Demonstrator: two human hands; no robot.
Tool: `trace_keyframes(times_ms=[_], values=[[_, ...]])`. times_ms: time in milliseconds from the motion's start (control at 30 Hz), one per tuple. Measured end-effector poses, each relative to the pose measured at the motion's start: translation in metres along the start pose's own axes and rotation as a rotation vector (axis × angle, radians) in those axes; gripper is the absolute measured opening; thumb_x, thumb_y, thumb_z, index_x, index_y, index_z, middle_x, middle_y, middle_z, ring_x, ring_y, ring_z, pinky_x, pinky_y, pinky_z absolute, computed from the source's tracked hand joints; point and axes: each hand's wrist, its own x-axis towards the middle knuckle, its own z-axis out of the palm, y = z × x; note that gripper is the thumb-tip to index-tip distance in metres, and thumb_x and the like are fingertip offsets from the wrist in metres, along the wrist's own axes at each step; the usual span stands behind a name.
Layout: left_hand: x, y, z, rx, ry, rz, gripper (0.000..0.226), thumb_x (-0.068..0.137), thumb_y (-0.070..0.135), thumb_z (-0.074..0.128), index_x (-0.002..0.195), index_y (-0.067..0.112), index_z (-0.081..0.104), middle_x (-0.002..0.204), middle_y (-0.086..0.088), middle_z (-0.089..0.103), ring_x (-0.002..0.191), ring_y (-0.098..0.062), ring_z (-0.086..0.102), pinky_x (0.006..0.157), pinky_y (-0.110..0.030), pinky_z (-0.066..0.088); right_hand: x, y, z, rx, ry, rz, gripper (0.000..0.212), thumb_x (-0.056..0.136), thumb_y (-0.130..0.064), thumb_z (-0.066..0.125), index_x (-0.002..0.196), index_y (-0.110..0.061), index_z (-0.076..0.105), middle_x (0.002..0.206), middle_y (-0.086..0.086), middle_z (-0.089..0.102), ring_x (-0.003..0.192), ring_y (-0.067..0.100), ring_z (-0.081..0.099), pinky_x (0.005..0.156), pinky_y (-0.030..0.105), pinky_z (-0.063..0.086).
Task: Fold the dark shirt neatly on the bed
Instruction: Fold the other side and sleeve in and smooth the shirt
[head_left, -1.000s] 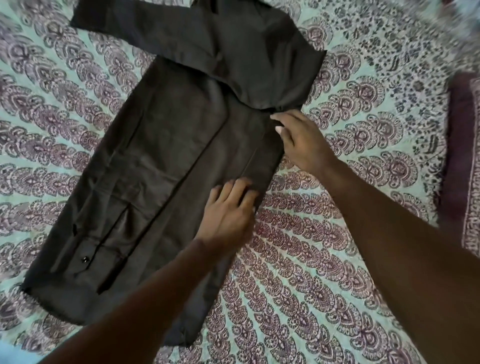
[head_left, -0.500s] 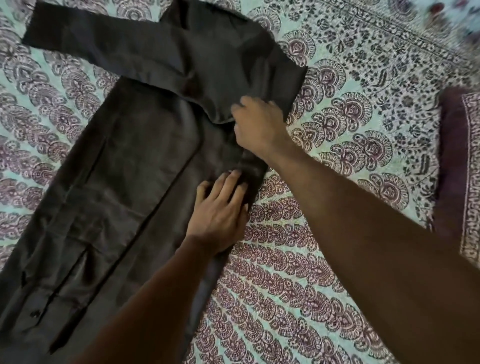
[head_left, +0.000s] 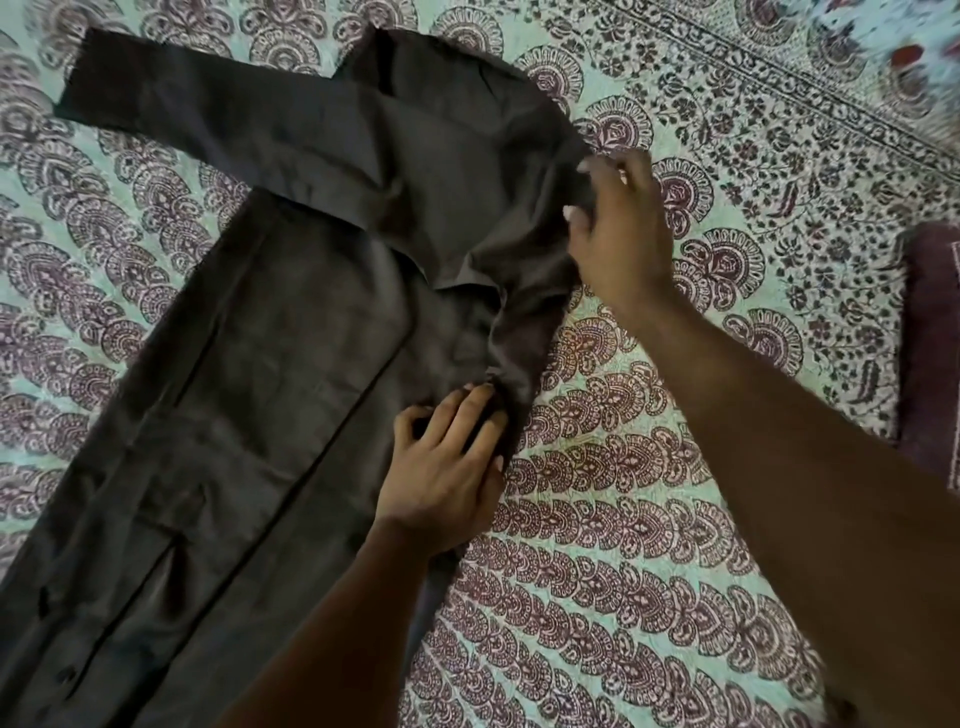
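Here, the left hand (head_left: 441, 467) presses flat on the shirt (head_left: 270, 364) on the bed (head_left: 649, 571); the right hand (head_left: 618, 228) pinches its shoulder edge, best drawn inward taut, keeping the crease straight.

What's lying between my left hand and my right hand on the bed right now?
In the head view, only a bunched strip of the dark shirt along its right edge runs between the left hand and the right hand, with nothing else there.
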Motion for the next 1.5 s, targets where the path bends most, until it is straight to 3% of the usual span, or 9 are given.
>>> trace_keyframes(times_ms=[167,267,433,600,800,933,1067,1200,1500], values=[[0.000,0.000,0.001,0.005,0.025,0.005,0.046,0.095,0.041,0.055,0.135,0.018,0.060,0.154,-0.009,0.050,0.137,-0.030,0.051,0.095,-0.052,0.037,0.060,0.014,-0.012,-0.003,-0.441,0.234,0.039,0.079,-0.016,0.089,0.113,-0.010,0.073,0.118,0.016,0.072,0.106,0.029,0.069,0.090,0.029,0.051],[0.001,-0.002,0.003,0.001,0.037,0.007,0.046,0.095,0.040,0.055,0.135,0.017,0.061,0.155,-0.009,0.050,0.137,-0.030,0.052,0.094,-0.051,0.037,0.082,0.011,-0.016,0.003,-0.366,0.292,0.021,0.077,-0.011,0.089,0.092,-0.007,0.076,0.099,0.015,0.077,0.094,0.026,0.074,0.089,0.035,0.060],[0.001,-0.002,0.004,-0.015,0.047,0.004,0.046,0.096,0.040,0.055,0.134,0.017,0.063,0.155,-0.009,0.051,0.138,-0.030,0.052,0.094,-0.050,0.036,0.091,0.000,-0.008,0.296,-0.291,0.398,0.015,0.091,0.003,0.072,0.085,-0.008,0.063,0.073,0.011,0.069,0.057,0.022,0.076,0.041,0.026,0.052],[0.001,-0.002,0.004,-0.026,0.039,-0.002,0.046,0.095,0.040,0.056,0.134,0.017,0.064,0.155,-0.009,0.050,0.138,-0.029,0.052,0.093,-0.048,0.035,0.080,0.004,0.006,0.331,-0.223,0.243,0.023,0.086,0.006,0.069,0.084,-0.016,0.066,0.093,0.013,0.073,0.073,0.027,0.077,0.067,0.046,0.066],[0.001,-0.002,0.003,-0.029,0.037,-0.006,0.046,0.094,0.041,0.057,0.134,0.019,0.065,0.155,-0.008,0.051,0.134,-0.029,0.056,0.092,-0.048,0.036,-0.010,0.003,-0.002,0.238,0.194,-0.091,0.009,0.095,-0.007,0.059,0.102,-0.004,0.064,0.116,0.014,0.056,0.092,0.017,0.062,0.079,0.017,0.054],[0.001,-0.003,0.004,-0.026,0.038,-0.009,0.047,0.094,0.041,0.057,0.134,0.019,0.065,0.156,-0.008,0.051,0.132,-0.028,0.056,0.091,-0.047,0.036,-0.106,0.022,0.022,0.046,-0.037,-0.280,0.031,0.101,-0.022,0.062,0.119,0.001,0.071,0.134,0.015,0.066,0.123,0.029,0.065,0.099,0.046,0.055],[0.001,-0.002,0.005,-0.034,0.047,-0.006,0.046,0.093,0.040,0.060,0.133,0.018,0.066,0.155,-0.009,0.052,0.131,-0.028,0.057,0.090,-0.047,0.037,-0.112,0.036,0.033,-0.131,-0.252,-0.299,0.072,0.107,-0.058,0.038,0.158,-0.008,0.038,0.170,0.006,0.029,0.157,0.025,0.027,0.124,0.049,0.030],[0.001,-0.003,0.007,-0.051,0.042,-0.006,0.046,0.093,0.039,0.059,0.132,0.018,0.067,0.156,-0.008,0.052,0.133,-0.029,0.057,0.091,-0.048,0.037,-0.045,0.049,0.038,-0.313,-0.313,-0.230,0.089,0.099,-0.075,0.015,0.165,-0.016,0.018,0.174,0.002,0.012,0.160,0.024,0.018,0.124,0.056,0.025],[-0.001,-0.002,0.008,-0.049,0.033,-0.005,0.045,0.094,0.040,0.059,0.132,0.019,0.067,0.156,-0.008,0.051,0.134,-0.028,0.053,0.092,-0.045,0.035,0.026,0.046,0.018,-0.282,-0.285,-0.133,0.090,0.099,-0.072,0.019,0.165,-0.011,0.016,0.174,0.008,0.010,0.161,0.032,0.008,0.126,0.061,0.019]])
